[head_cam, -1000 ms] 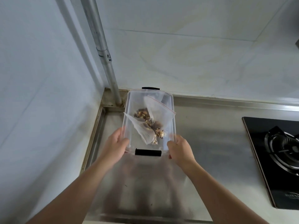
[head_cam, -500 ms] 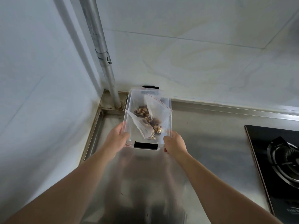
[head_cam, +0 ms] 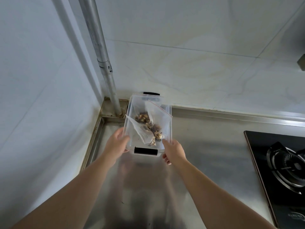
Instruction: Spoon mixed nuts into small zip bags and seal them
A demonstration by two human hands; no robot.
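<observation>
**Box pushed further back toward corner**

Since 1 s ago both hands have carried the clear plastic box [head_cam: 168, 123] away from the body, closer to the wall corner & the pipe [head_cam: 105, 71]; arms are stretched out more now.

Left hand [head_cam: 115, 146] grips the box's near-left corner, fingers curled round the side wall, thumb at the rim. Right hand [head_cam: 174, 151] is at the near-right corner, fingers [head_cam: 165, 158] bent along the edge; can't tell for sure if it grasps the wall or only touches it, looks like a loose hold.

Box has black latches, one on the near end [head_cam: 145, 150] & one on the far end [head_cam: 151, 93]. Inside lie approx three small zip bags w/ mixed nuts: one at back [head_cam: 139, 109], one w/ red zip strip leaning to the right [head_cam: 160, 116], one at front-left [head_cam: 143, 134]. Nuts [head_cam: 142, 117] sit low in the bags, near box centre.

Box is over the steel tabletop [head_cam: 206, 146]; can't tell if it rests on it or is held just above. Gas hob [head_cam: 280, 166] is well apart at right. Tiled walls behind & at left.
</observation>
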